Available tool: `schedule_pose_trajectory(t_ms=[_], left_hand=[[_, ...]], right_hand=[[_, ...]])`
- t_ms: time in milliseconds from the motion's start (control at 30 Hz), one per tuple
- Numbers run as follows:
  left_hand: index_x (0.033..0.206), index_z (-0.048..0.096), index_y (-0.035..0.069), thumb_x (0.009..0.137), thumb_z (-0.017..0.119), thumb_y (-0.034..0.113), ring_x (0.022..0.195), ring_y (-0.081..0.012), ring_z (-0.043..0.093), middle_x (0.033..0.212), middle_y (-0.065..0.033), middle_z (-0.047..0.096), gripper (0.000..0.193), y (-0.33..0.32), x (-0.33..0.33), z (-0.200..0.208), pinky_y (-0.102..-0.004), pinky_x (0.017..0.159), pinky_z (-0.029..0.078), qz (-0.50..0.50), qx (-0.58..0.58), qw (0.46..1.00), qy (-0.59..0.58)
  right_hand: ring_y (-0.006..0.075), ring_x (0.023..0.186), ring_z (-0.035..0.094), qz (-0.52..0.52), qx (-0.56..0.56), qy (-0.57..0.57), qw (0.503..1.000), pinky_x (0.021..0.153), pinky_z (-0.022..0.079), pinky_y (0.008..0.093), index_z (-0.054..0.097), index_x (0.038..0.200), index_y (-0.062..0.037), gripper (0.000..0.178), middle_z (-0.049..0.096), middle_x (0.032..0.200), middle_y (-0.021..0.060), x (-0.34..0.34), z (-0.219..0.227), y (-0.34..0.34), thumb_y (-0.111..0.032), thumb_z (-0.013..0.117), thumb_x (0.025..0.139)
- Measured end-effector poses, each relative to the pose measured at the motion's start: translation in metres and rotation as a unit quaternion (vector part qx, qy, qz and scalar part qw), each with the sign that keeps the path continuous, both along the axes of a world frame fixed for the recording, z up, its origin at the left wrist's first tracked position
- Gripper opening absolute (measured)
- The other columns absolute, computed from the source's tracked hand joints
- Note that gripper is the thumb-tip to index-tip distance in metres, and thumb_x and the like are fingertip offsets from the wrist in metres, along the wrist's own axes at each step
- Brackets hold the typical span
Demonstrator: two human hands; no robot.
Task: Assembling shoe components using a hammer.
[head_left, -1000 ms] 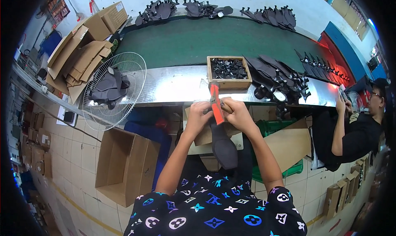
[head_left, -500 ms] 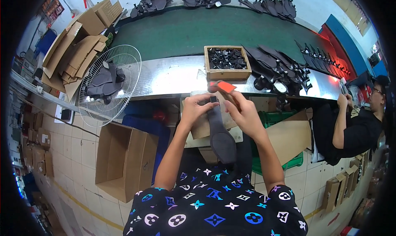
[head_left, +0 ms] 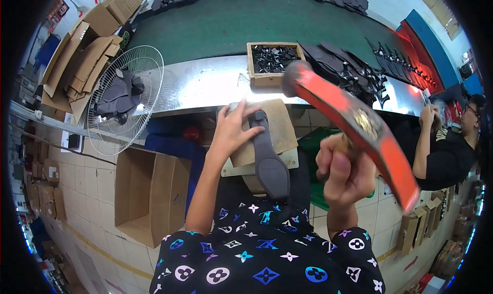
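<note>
A dark grey shoe sole (head_left: 272, 173) lies lengthwise in front of me, its broad end toward my body and its narrow heel end on a worn tan board (head_left: 280, 122). A small black piece (head_left: 260, 115) sits at the heel end. My left hand (head_left: 233, 129) is there, thumb and forefinger bracketing the heel, thumb against the sole's edge and the other fingers spread. Raised close to the camera on the right, my right hand (head_left: 346, 170) is closed round the handle of a hammer (head_left: 359, 124) with a red head and dark round face, clear of the sole.
A wooden box (head_left: 275, 79) of small black pieces stands on the metal bench edge, beside piled soles (head_left: 344, 70). A green belt (head_left: 215, 26) runs behind. Left are a wire fan guard (head_left: 126, 98) and a cardboard box (head_left: 154, 196). Another person (head_left: 447, 155) sits at the right.
My right hand has lifted the hammer up and right, toward the camera, away from the heel. My left hand's fingers have spread beside the heel, where they pinched close to the small black piece before.
</note>
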State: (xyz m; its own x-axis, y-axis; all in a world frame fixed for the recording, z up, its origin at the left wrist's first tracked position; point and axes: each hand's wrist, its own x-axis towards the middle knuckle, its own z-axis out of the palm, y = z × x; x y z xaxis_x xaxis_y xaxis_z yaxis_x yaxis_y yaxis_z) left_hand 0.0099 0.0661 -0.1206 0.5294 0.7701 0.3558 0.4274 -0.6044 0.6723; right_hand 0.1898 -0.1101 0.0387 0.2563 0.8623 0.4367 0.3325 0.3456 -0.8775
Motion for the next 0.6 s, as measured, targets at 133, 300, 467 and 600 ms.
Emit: schedule_pose_trajectory(t_ms=[133, 300, 467, 600], left_hand=[[0.158, 0.007, 0.004, 0.082, 0.076, 0.047, 0.136, -0.0261, 0.049, 0.136, -0.0005, 0.064, 0.110, -0.001, 0.000, 0.001, -0.0608, 0.117, 0.010, 0.024, -0.029, 0.992, 0.118], [0.154, 0.030, 0.012, 0.083, 0.073, 0.050, 0.142, -0.0264, 0.041, 0.141, -0.0012, 0.059, 0.092, -0.003, -0.003, -0.001, -0.0640, 0.116, 0.007, 0.016, -0.049, 0.993, 0.108], [0.133, 0.063, 0.025, 0.084, 0.071, 0.050, 0.144, -0.0305, 0.038, 0.144, 0.0044, 0.057, 0.055, 0.000, -0.001, 0.008, -0.0707, 0.114, 0.003, 0.001, -0.012, 0.991, 0.130], [0.122, 0.069, 0.021, 0.086, 0.071, 0.037, 0.139, -0.0278, 0.045, 0.135, 0.0055, 0.063, 0.039, -0.003, 0.001, 0.007, -0.0693, 0.113, 0.012, 0.009, 0.102, 0.988, 0.119]], right_hand=[[0.0385, 0.093, 0.069, 0.055, -0.124, -0.164, 0.977, 0.078, 0.056, 0.0390, 0.058, 0.123, 0.0029, 0.034, 0.067, 0.106, 0.0235, -0.005, -0.076, 0.055, 0.000, 0.066, 0.089], [0.0143, 0.072, 0.059, -0.007, 0.059, -0.169, 0.984, 0.063, 0.047, 0.0270, 0.056, 0.118, 0.0062, 0.022, 0.063, 0.090, 0.0091, 0.003, -0.020, 0.025, -0.006, 0.054, 0.100], [0.0417, 0.079, 0.067, 0.053, -0.146, -0.171, 0.973, 0.070, 0.054, 0.0401, 0.059, 0.119, 0.0049, 0.029, 0.066, 0.092, 0.0236, 0.000, -0.078, 0.046, -0.001, 0.060, 0.091], [0.0393, 0.072, 0.067, -0.003, -0.049, -0.155, 0.987, 0.064, 0.052, 0.0403, 0.061, 0.116, 0.0027, 0.023, 0.065, 0.082, 0.0209, 0.011, -0.063, 0.041, -0.004, 0.059, 0.094]])
